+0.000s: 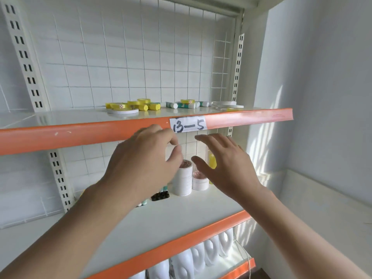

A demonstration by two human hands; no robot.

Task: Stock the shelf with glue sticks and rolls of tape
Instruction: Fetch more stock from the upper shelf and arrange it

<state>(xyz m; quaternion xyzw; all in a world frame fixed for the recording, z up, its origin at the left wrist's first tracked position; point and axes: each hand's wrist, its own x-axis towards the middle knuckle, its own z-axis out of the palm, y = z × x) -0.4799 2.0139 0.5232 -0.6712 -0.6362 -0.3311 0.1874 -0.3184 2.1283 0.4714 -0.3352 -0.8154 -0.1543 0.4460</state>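
Note:
Both my hands hover in front of the middle shelf (181, 218). My left hand (141, 160) has its fingers curled loosely, just above a tall stack of white tape rolls (183, 179); I see nothing in it. My right hand (225, 164) is spread open beside a shorter white stack (199, 181) and partly hides a yellow stack (212, 160). On the upper shelf (70, 117) lie yellow tape rolls (120, 106), yellow glue sticks (150, 106), white-and-teal glue sticks (187, 105) and flat white tape rolls (122, 111).
The upper shelf's orange edge carries a paper label "13-5" (188, 124). A small black object (160, 196) and some teal-capped sticks (144, 202) sit behind my left wrist. White plastic jugs (199, 256) fill the bottom shelf. A white wall (322, 97) stands on the right.

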